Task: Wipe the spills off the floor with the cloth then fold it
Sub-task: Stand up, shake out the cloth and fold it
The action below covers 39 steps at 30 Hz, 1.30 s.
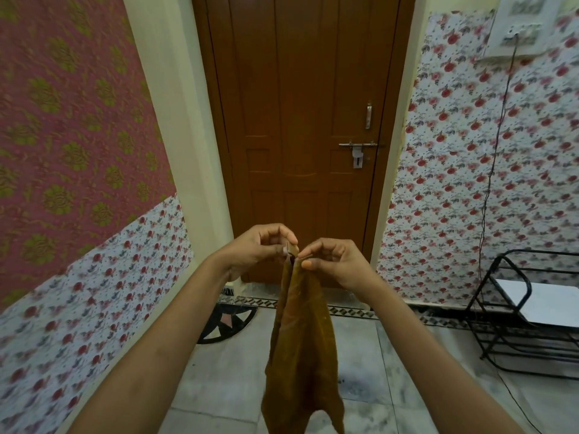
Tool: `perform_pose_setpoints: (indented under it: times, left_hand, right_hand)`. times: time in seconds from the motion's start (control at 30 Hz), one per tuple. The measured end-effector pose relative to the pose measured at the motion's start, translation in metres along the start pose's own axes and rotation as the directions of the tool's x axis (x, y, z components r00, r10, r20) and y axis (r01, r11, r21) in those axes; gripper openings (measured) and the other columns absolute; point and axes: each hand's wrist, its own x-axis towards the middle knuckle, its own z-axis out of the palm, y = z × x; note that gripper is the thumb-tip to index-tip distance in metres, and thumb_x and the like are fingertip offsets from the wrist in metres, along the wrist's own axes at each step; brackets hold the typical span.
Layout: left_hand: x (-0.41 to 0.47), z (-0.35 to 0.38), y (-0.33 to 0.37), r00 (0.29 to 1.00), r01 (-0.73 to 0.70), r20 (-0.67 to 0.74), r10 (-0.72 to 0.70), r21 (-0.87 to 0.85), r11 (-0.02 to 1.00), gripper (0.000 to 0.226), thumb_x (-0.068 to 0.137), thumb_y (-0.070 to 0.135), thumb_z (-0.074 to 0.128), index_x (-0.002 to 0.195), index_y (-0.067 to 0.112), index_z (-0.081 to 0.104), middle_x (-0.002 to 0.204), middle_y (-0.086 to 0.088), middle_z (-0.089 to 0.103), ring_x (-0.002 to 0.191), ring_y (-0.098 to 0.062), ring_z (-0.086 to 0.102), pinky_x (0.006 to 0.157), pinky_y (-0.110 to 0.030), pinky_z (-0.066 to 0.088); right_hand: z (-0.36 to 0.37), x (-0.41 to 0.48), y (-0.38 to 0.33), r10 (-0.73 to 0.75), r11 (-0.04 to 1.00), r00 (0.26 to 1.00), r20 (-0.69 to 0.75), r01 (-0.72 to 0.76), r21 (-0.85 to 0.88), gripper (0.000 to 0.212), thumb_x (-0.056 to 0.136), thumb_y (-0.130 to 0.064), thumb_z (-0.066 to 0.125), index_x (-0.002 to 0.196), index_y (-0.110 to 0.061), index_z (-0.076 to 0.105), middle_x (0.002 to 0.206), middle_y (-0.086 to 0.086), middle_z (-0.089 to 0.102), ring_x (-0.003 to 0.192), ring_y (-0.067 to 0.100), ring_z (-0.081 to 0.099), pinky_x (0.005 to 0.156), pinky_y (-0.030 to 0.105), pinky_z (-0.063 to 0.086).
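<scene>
A brown-mustard cloth [300,349] hangs straight down in front of me, doubled over so two layers fall side by side to the bottom edge of the view. My left hand [260,249] pinches one top corner between thumb and fingertips. My right hand [332,261] pinches the other top corner. The two hands nearly touch at chest height, well above the grey marble floor [225,380]. A dark damp-looking patch [344,382] shows on a floor tile just right of the cloth.
A shut brown wooden door [300,120] with a latch stands straight ahead. Floral-papered walls close in on both sides. A black metal rack [529,311] holding a white board stands at the right. A half-round doormat [228,324] lies by the threshold. A thin black cable [495,158] hangs down the right wall.
</scene>
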Motion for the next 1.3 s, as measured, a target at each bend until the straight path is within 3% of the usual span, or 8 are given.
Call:
perform_pose_setpoints:
  times: [0.13,0.4,0.67,0.77,0.9,1.0,1.13,1.3]
  left_hand:
    - [-0.002,0.008,-0.004,1.0,0.021,-0.007,-0.022,-0.103,0.994,0.01,0.08,0.01,0.063,0.089,0.013,0.059,0.073,0.003,0.065,0.069,-0.01,0.06,0.066,-0.02,0.05]
    - [-0.003,0.02,-0.003,0.989,0.1,-0.093,-0.112,-0.121,0.988,0.007,0.084,0.002,0.06,0.084,0.009,0.062,0.071,0.0,0.065,0.065,-0.01,0.061,0.058,-0.02,0.051]
    - [-0.002,0.039,-0.006,0.947,0.231,-0.193,-0.258,-0.152,0.961,0.005,0.083,0.008,0.065,0.081,0.011,0.062,0.076,-0.005,0.064,0.069,-0.013,0.064,0.062,-0.024,0.053]
    - [-0.012,0.048,-0.011,0.921,0.085,-0.364,-0.137,-0.155,0.984,0.005,0.084,0.012,0.064,0.082,0.014,0.061,0.083,-0.005,0.065,0.075,-0.013,0.066,0.067,-0.023,0.053]
    - [-0.021,0.057,-0.022,0.931,-0.075,-0.335,0.143,0.208,0.975,0.005,0.084,0.021,0.066,0.082,0.026,0.066,0.08,0.004,0.067,0.077,-0.011,0.065,0.07,-0.027,0.056]
    - [-0.017,0.064,-0.031,0.86,-0.097,-0.438,0.261,0.363,0.927,0.005,0.084,0.022,0.067,0.083,0.027,0.066,0.078,0.01,0.067,0.075,-0.005,0.063,0.071,-0.027,0.056]
    - [-0.009,0.075,-0.036,0.811,-0.083,-0.526,0.256,0.33,0.94,0.005,0.083,0.021,0.068,0.086,0.022,0.065,0.079,0.008,0.066,0.073,-0.002,0.063,0.064,-0.02,0.055]
    - [-0.001,0.077,-0.04,0.871,-0.048,-0.453,0.189,0.304,0.952,0.009,0.083,0.023,0.068,0.091,0.02,0.065,0.084,0.005,0.067,0.076,-0.002,0.063,0.064,-0.015,0.052]
  right_hand:
    - [0.006,0.001,-0.001,-0.064,0.998,0.997,-0.043,0.065,0.002,0.021,0.077,0.003,0.067,0.086,-0.015,0.07,0.092,-0.001,0.064,0.089,0.01,0.065,0.079,0.021,0.052]
    - [0.008,-0.003,0.011,-0.09,0.993,0.974,-0.208,0.072,-0.092,0.041,0.071,-0.003,0.076,0.097,-0.027,0.058,0.077,-0.003,0.065,0.078,0.016,0.065,0.076,0.028,0.052]
    - [0.004,-0.016,0.019,-0.069,0.992,0.976,-0.208,0.046,-0.114,0.02,0.077,0.0,0.07,0.086,-0.018,0.069,0.084,-0.002,0.07,0.082,0.006,0.067,0.074,0.02,0.053]
    - [0.001,-0.021,0.022,-0.018,0.999,0.966,-0.256,0.007,-0.046,0.013,0.081,-0.002,0.066,0.086,-0.014,0.066,0.081,-0.001,0.068,0.077,0.004,0.066,0.069,0.017,0.052]
    - [-0.003,-0.018,0.018,-0.004,0.996,0.967,-0.256,-0.02,-0.089,0.01,0.084,-0.008,0.064,0.09,-0.016,0.064,0.086,0.002,0.069,0.083,0.008,0.067,0.073,0.019,0.053]
    - [-0.001,-0.015,0.014,0.009,0.997,0.956,-0.292,-0.031,-0.068,0.01,0.084,-0.009,0.066,0.089,-0.018,0.065,0.086,0.003,0.071,0.083,0.013,0.069,0.074,0.024,0.055]
    - [0.001,-0.015,0.011,0.023,0.999,0.938,-0.345,-0.038,-0.038,0.011,0.082,-0.008,0.067,0.085,-0.019,0.066,0.083,0.005,0.073,0.08,0.017,0.071,0.073,0.029,0.058]
    - [-0.005,-0.022,0.012,0.076,0.997,0.929,-0.361,-0.08,0.002,0.008,0.082,-0.007,0.068,0.086,-0.014,0.067,0.077,0.005,0.073,0.077,0.017,0.071,0.073,0.031,0.058]
